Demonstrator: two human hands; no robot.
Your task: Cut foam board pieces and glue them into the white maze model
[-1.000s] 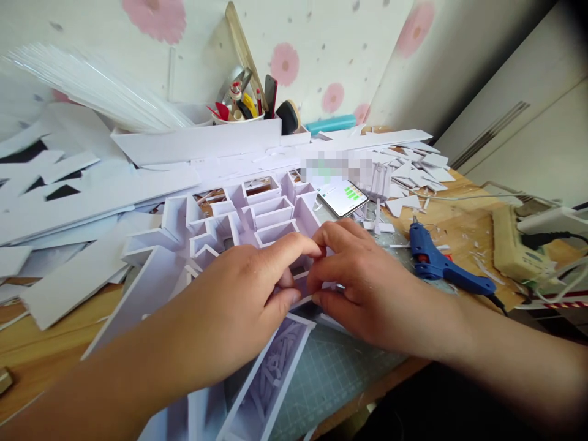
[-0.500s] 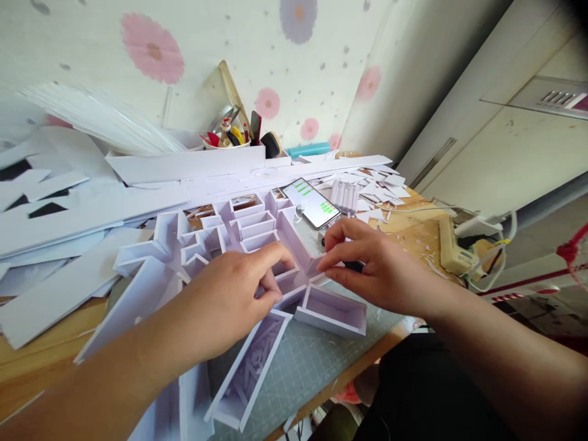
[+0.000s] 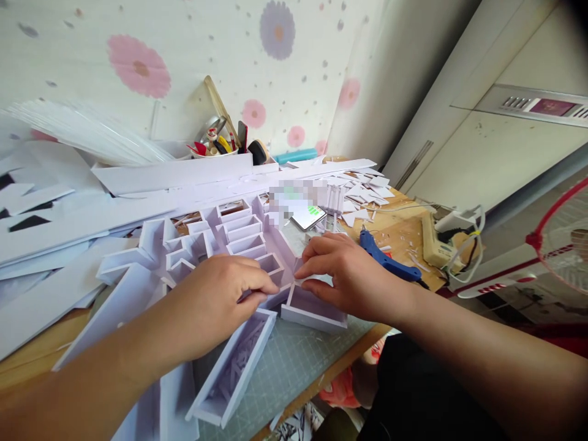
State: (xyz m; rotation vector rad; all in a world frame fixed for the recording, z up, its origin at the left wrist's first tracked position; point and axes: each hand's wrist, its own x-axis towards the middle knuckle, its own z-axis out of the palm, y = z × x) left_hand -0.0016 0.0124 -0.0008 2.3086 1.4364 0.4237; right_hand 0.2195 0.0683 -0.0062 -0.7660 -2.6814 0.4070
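Note:
My left hand [image 3: 229,297] reaches over a white foam-board model [image 3: 245,245] made of small open compartments. Its thumb and index finger are pinched near an inner partition; whatever they hold is too small to make out. On the other side, my right hand [image 3: 342,269] has its fingers and thumb bent together at the model's right corner. What lies between those fingertips is hidden. Just below the fingers sits an open rectangular white box [image 3: 312,318]. A longer white tray [image 3: 202,401], filled with thin white offcuts, lies below my left hand on the grey-green cutting mat [image 3: 294,373].
A blue glue gun [image 3: 390,262] lies right of my right hand. Behind are a phone [image 3: 310,217], white scraps [image 3: 367,187] and a tool cup [image 3: 215,150]. White boards [image 3: 50,226] are stacked left; a power strip [image 3: 438,245] sits right.
The view has shifted, bringing the glue gun into sight. My left finger and thumb have drawn closer together. My right hand has come nearer to the model's corner and covers part of the box.

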